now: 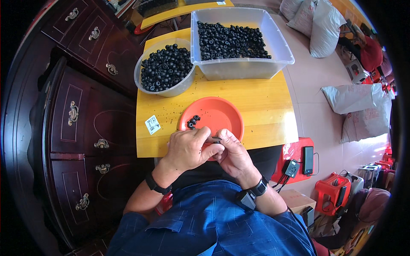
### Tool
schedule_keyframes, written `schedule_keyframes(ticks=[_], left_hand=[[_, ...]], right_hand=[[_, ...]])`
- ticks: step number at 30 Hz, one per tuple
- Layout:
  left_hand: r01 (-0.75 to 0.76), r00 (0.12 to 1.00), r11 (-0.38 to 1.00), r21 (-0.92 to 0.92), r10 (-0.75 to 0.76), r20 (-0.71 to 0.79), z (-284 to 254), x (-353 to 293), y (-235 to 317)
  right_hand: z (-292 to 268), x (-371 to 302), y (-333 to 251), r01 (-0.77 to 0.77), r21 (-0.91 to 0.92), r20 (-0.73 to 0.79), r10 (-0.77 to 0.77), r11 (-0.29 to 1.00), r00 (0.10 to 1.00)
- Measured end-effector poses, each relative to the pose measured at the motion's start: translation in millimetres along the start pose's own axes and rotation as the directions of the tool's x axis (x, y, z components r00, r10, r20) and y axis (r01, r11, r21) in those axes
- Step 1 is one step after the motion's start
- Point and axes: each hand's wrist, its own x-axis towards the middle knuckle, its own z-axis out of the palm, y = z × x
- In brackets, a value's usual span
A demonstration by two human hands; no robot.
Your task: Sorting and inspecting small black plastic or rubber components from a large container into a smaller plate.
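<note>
While over plate (224, 116), hands (188, 148) together

1. Plate (220, 113): orange-red.
2. Parts (191, 123) on it: black.
3. Worktop (267, 106): yellow, speckled dark.
4. Tubs (239, 69): whitish, translucent; heaps (230, 41) inside, black.
5. Shirt (194, 215): blue, crossed by thin pale lines.
6. Wristbands (157, 184): black.
7. Cabinet (96, 121): dark reddish-brown; handles (73, 113), brassy.
8. Label (152, 124): white, printed black.
9. Sacks (365, 123): whitish, with faint reddish print.
10. Stool (292, 150): red.

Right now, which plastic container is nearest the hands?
The shallow round orange plastic dish, partly hidden by the left hand and right hand; the round translucent tub and rectangular translucent bin stand farther off.
</note>
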Motion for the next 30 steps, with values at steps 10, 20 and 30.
schedule_keyframes(ticks=[10,20,30], left_hand=[[0.003,1.0,1.0,0.02,-0.003,0.002,13.1,-4.2,-5.7],[0.01,0.998,0.999,-0.032,-0.012,-0.054,-0.7,1.8,-2.1],[0.017,1.0,1.0,-0.007,-0.017,-0.024,2.9,0.6,-3.6]], right_hand=[[-4.1,2.8,3.0,0.026,0.002,-0.082,-0.026,1.0,0.996],[4.9,0.1,1.1,-0.034,0.081,-0.036,0.037,0.996,0.999],[4.1,-0.3,2.1,-0.026,0.048,-0.056,0.028,0.999,0.998]])
